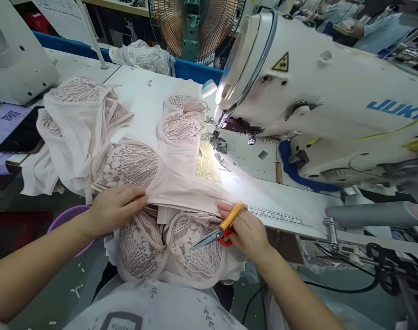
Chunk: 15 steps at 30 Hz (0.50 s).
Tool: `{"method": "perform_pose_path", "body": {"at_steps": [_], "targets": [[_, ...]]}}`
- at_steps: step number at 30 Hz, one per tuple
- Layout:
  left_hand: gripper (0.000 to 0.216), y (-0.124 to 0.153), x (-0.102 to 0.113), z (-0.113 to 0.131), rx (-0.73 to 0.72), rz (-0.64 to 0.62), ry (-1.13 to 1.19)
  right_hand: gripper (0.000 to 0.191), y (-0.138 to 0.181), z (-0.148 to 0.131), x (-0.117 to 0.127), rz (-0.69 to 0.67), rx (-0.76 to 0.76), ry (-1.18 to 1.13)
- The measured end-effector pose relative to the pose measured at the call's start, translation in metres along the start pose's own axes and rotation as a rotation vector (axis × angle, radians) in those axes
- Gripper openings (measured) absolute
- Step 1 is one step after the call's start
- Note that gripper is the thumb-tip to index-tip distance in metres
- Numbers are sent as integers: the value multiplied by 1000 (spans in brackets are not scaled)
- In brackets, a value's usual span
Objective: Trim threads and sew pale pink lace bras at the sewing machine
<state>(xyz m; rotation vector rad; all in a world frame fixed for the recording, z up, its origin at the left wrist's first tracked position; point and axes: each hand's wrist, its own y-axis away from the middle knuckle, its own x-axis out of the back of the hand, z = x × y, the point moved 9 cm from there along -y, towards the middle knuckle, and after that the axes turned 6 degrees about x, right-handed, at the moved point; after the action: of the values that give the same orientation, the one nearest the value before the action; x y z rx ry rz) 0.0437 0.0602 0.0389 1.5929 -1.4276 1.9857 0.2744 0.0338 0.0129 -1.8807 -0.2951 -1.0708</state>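
Observation:
A pale pink lace bra [181, 183] lies stretched across the front edge of the white table. My left hand [118, 206] pinches its lower edge near the left cup. At the other end, my right hand [245, 224] has its fingers on the bra's band and also holds scissors [226, 227] with yellow and red handles, blades pointing down and left. More lace bra cups [195, 247] rest on my lap below. Another bra piece [181, 123] lies beside the needle of the sewing machine [298, 91].
Stacked bra pieces [74, 133] lie on the left, next to a dark phone [19, 130]. A fan [193, 27] stands behind the table. A printed ruler scale [277, 215] runs along the front edge; a purple basket [66, 215] sits below left.

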Motion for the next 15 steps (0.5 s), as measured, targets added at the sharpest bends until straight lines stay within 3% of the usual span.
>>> {"method": "perform_pose_path", "body": {"at_steps": [10, 15], "targets": [[9, -6, 2, -10, 52, 0, 83, 32, -17, -4, 8, 36, 16, -39], [10, -28, 18, -9, -34, -20, 83, 26, -27, 9, 18, 67, -170, -223]]}}
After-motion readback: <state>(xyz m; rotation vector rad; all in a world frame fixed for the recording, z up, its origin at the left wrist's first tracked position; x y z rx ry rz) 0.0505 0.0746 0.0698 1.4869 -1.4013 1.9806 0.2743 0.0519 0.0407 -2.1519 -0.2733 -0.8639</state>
